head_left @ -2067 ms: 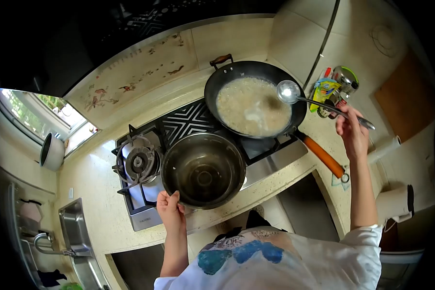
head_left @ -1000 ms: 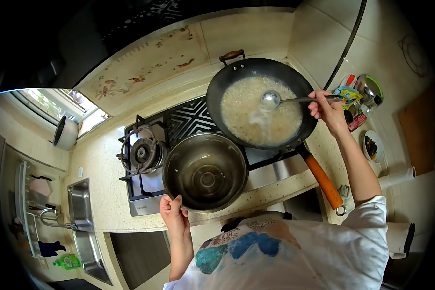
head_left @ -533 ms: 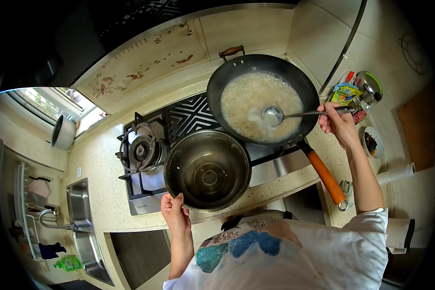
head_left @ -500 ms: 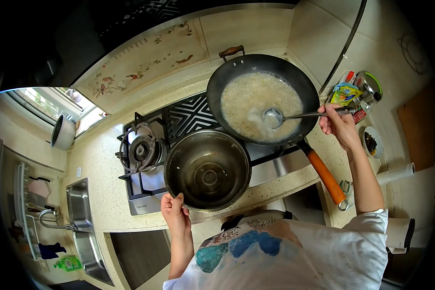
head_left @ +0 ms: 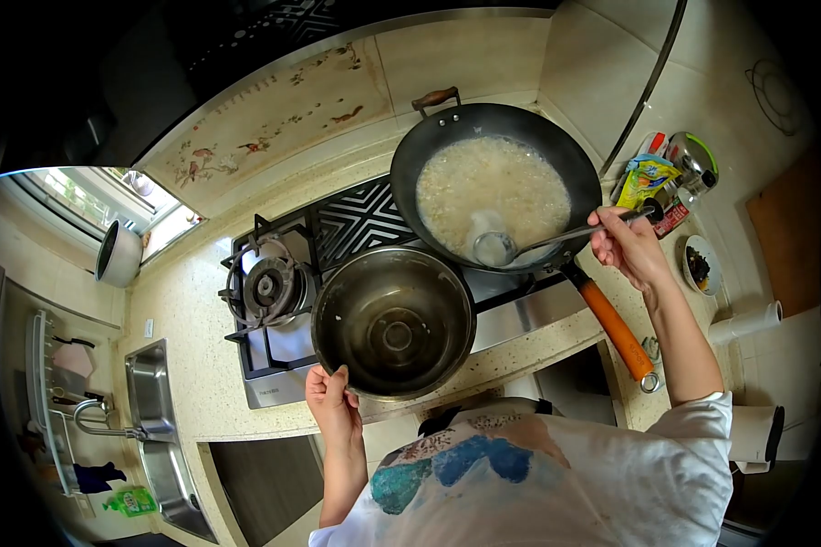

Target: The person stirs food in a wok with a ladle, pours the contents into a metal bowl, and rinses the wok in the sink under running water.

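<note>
My left hand [head_left: 334, 401] pinches the near rim of a dark metal bowl [head_left: 393, 324], tilted slightly and without food inside. With its fingers round the handle of a metal ladle [head_left: 495, 248], my right hand [head_left: 628, 244] is above the right side of a black wok [head_left: 570, 182]. The ladle's head lies at the near edge of the cloudy, bubbling liquid [head_left: 493, 187] in the wok. An orange handle [head_left: 616, 335] extends from the wok toward the front right, below my right hand. The bowl is in front of the wok, to its left.
A gas burner [head_left: 269, 284] is left of the bowl. Packets [head_left: 646, 179], a jar and a small dish of dark food [head_left: 701, 265] stand at the right. On the left are a sink [head_left: 151, 387], a faucet [head_left: 91, 419], a pot [head_left: 119, 255] and a green bottle [head_left: 129, 500].
The ladle came from above the wok's right side into the liquid, then moved toward the near edge. My right hand moved left with it. My left hand still holds the bowl.
</note>
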The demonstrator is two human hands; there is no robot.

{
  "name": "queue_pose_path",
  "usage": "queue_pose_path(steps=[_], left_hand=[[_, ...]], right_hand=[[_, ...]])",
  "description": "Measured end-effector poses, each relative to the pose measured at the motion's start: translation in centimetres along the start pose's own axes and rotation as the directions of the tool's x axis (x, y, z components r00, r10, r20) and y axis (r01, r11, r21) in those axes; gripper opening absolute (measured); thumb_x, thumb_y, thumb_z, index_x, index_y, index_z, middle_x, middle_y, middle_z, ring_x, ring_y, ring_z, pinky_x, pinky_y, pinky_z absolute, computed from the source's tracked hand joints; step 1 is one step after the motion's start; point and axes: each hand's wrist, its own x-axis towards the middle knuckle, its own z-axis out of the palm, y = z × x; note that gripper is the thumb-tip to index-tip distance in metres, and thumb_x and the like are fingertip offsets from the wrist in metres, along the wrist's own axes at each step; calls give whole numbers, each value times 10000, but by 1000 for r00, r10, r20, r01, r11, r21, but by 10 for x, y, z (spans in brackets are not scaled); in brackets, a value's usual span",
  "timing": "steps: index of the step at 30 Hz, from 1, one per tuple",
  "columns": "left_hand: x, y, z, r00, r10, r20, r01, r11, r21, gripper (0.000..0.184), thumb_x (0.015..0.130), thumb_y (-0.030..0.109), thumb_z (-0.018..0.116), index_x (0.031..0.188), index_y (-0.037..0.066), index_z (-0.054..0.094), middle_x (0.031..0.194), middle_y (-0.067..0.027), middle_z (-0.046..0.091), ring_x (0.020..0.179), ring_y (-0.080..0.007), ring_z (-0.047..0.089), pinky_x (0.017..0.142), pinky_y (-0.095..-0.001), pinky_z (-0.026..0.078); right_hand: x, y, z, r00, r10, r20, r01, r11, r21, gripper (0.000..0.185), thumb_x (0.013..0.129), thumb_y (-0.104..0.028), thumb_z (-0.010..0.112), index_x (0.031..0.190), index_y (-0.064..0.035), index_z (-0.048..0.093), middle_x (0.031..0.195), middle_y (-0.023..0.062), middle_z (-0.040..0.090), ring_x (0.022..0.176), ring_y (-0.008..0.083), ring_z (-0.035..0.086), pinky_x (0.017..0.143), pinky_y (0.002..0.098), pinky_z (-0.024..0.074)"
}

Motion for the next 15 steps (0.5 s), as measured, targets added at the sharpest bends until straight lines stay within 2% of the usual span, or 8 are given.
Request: queue_pose_path(steps=[8,10,15], left_hand=[[-1,1,-1,1000,1,-15,0,1000,7,163,777,-4,530,685,95,439,569,25,485,365,-25,369,327,-137,283],[-2,3,2,998,-13,-57,13,1000,-5,217,768,-21,557,661,100,411,542,46,400,361,-12,337,306,-127,297],[-2,3,1,998,-8,-67,7,1000,-10,224,766,-29,550,657,103,406,547,44,407,359,-14,339,303,-130,298]], right_hand=[[12,7,9,999,43,-5,-42,994,97,226,886,-225,477,867,-5,525,629,57,570,473,85,521,416,171,419],[15,9,9,999,46,-2,-45,993,112,224,887,-223,476,865,-5,525,629,57,570,472,87,520,414,171,418],[21,9,1,996,30,-80,-21,993,112,226,886,-229,478,865,-9,527,630,52,570,474,86,514,410,170,410]])
